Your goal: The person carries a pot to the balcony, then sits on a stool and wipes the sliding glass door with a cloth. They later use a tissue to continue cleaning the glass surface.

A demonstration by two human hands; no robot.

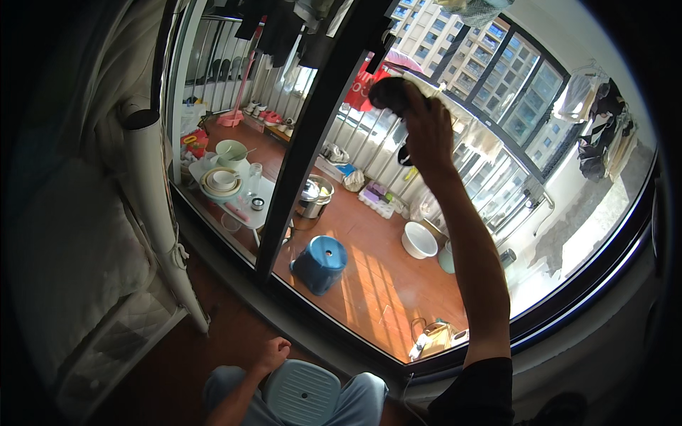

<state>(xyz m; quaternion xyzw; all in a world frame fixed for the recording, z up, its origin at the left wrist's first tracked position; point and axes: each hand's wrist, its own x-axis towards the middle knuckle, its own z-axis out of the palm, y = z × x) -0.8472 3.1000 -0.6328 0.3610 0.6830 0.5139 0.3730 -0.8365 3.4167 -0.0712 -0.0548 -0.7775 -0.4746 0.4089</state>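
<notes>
My right hand [426, 130] is raised at arm's length to the glass of a sliding door [373, 255]. It grips a dark, rounded bundle [391, 96], which looks like a cloth; the glass lies behind it. The fingers and the back of the hand hide part of the bundle. Low in the view, my left hand [277, 352] hangs near my knee with its fingers curled, and I see nothing in it. A light blue ribbed plastic stool [303, 391] shows between my legs, close to that hand.
The door's dark frame post [311, 133] stands left of my right hand. Beyond the glass are a blue stool [319, 264], a white basin [419, 240], a steel pot [314, 197] and a small table [261, 213] with dishes. A white pole [152, 197] and bed [80, 250] flank the left.
</notes>
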